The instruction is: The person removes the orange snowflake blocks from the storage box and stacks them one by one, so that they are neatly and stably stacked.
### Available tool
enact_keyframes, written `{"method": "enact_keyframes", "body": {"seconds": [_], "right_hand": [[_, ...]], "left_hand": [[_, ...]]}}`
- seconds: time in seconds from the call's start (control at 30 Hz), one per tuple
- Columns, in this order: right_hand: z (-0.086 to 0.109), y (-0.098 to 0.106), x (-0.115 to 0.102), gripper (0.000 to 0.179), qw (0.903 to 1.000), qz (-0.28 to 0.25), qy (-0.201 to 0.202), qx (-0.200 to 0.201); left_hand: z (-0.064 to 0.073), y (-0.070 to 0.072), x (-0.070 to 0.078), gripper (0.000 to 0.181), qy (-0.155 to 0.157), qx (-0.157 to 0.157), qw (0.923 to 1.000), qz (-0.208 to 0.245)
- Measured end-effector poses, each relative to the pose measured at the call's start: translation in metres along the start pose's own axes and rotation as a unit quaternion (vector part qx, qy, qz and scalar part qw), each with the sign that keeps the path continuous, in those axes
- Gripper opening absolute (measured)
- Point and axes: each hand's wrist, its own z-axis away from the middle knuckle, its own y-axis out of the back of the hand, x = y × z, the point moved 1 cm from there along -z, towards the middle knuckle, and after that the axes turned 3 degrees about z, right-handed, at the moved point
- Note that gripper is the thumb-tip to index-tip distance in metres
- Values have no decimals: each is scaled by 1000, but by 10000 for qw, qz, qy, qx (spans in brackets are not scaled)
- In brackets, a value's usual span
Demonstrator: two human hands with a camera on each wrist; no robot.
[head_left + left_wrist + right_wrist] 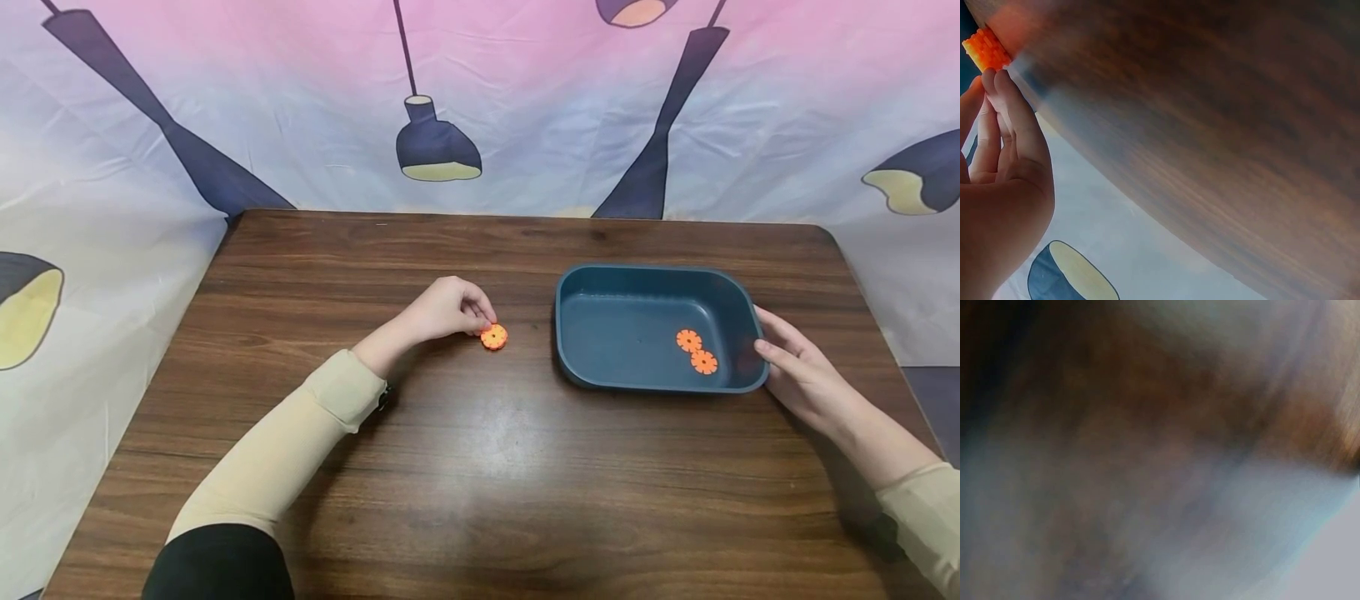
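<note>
My left hand [453, 308] has its thumb and fingertips together at the edge of a small stack of orange notched discs [494, 337], pinching it on the wooden table. In the left wrist view, the stack [986, 50] shows several layers beyond the fingertips of the hand [1007, 150]. At the right, a dark blue rectangular bin [622, 342] has its right end gripped by my right hand [806, 375], thumb over the rim and fingers along the outer wall. Two orange discs [703, 362] lie flat inside the bin, touching. The right wrist view is too blurred to show the hand.
The brown wooden table [450, 500] ends at a back edge against a hanging cloth [525, 100] printed with lamps. A gap of bare wood lies between the disc stack and the bin's left wall.
</note>
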Motion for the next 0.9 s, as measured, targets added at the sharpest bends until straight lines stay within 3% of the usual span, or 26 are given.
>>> {"method": "enact_keyframes", "body": {"seconds": [0.5,0.9], "right_hand": [[1,1,0,52,10000,-35,-14,45],[2,2,-2,53,10000,-16,41,-63]], "left_hand": [[-2,0,1,5,4,11,10000,11],[-5,4,5,7,-2,198,9996,176]]}}
